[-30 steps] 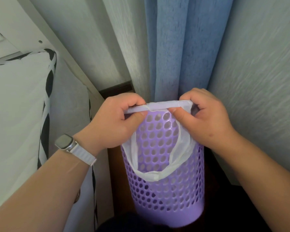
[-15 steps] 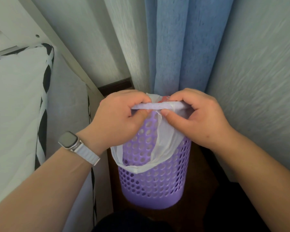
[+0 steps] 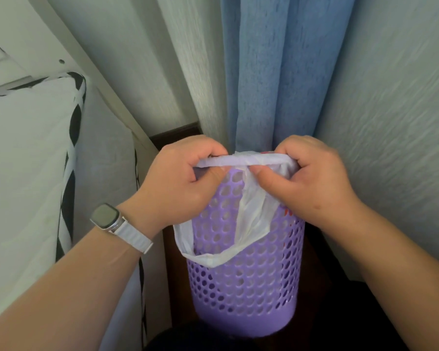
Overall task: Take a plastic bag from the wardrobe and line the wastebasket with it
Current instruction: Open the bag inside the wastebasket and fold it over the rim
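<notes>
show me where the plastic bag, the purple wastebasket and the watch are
plastic bag [image 3: 243,160]: head view, edge stretched over the far rim.
purple wastebasket [image 3: 246,287]: head view, perforated near wall.
watch [image 3: 104,215]: head view, its face, on the left wrist.

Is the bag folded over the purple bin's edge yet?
Yes: the bag hangs folded outside the wastebasket, both hands pinching its far rim.

wastebasket [image 3: 246,287] far rim: hidden behind both hands and the folded plastic bag [image 3: 249,214]
bag interior: cannot be seen
forearms: cut off at the near edge
</notes>
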Demonstrator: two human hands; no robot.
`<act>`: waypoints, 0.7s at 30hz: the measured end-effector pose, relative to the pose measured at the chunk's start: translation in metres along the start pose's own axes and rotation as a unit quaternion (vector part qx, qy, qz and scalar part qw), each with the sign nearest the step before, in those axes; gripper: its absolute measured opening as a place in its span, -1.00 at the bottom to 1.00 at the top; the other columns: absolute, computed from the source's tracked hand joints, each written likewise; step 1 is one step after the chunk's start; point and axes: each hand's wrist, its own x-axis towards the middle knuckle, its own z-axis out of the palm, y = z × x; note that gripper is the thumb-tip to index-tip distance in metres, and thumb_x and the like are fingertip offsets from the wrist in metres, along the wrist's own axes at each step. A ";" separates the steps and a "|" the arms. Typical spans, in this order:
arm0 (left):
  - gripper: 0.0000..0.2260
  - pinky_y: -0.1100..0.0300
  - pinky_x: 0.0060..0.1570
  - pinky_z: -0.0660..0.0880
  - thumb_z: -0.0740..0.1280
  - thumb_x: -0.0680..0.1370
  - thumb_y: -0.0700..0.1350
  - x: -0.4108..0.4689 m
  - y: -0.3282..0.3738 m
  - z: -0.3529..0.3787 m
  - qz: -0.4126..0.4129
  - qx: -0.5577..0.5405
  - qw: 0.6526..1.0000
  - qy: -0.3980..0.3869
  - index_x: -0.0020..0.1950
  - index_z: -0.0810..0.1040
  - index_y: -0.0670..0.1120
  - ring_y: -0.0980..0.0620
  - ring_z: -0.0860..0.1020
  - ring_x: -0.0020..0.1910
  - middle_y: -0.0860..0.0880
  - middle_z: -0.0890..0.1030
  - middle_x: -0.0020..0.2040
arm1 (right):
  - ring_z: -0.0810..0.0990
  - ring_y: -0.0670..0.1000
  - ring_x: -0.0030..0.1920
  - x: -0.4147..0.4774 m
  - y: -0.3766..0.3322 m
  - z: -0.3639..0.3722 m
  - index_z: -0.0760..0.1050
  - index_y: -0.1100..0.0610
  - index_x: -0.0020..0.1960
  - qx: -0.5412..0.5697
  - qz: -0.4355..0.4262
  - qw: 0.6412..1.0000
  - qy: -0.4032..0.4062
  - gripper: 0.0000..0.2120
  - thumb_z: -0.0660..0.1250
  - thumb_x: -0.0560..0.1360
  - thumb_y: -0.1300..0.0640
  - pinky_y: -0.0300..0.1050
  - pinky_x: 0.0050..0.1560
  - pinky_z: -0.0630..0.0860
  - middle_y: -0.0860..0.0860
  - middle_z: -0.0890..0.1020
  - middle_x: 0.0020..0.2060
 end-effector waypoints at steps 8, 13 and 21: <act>-0.77 -0.08 -0.10 0.48 0.32 0.55 -0.10 0.003 0.008 0.011 0.095 0.092 0.991 -0.019 0.16 0.62 -0.12 0.06 0.51 -0.17 0.07 0.56 -0.14 | 0.50 0.11 -0.33 -0.006 -0.001 0.010 0.51 0.18 -0.33 -0.042 0.012 0.999 0.001 -0.56 0.33 0.37 -0.22 0.09 -0.28 0.46 0.04 0.53 -0.43; -0.80 -0.03 -0.14 0.49 0.28 0.58 -0.13 0.003 0.002 0.007 0.076 0.068 0.993 -0.053 0.14 0.63 -0.12 0.03 0.54 -0.15 0.00 0.59 -0.12 | 0.51 0.01 -0.29 -0.004 0.000 0.007 0.57 0.14 -0.23 0.025 0.011 0.999 -0.035 -0.67 0.39 0.39 -0.14 0.00 -0.27 0.46 -0.01 0.56 -0.36; -0.85 0.30 -0.21 0.36 0.24 0.54 -0.09 0.003 0.000 0.002 0.018 0.078 0.997 0.000 -0.06 0.59 -0.08 0.19 0.44 -0.23 0.19 0.48 -0.24 | 0.48 -0.02 -0.27 0.000 0.008 -0.001 0.52 0.11 -0.22 0.030 -0.011 0.999 -0.016 -0.69 0.37 0.44 -0.14 -0.08 -0.20 0.42 -0.05 0.52 -0.33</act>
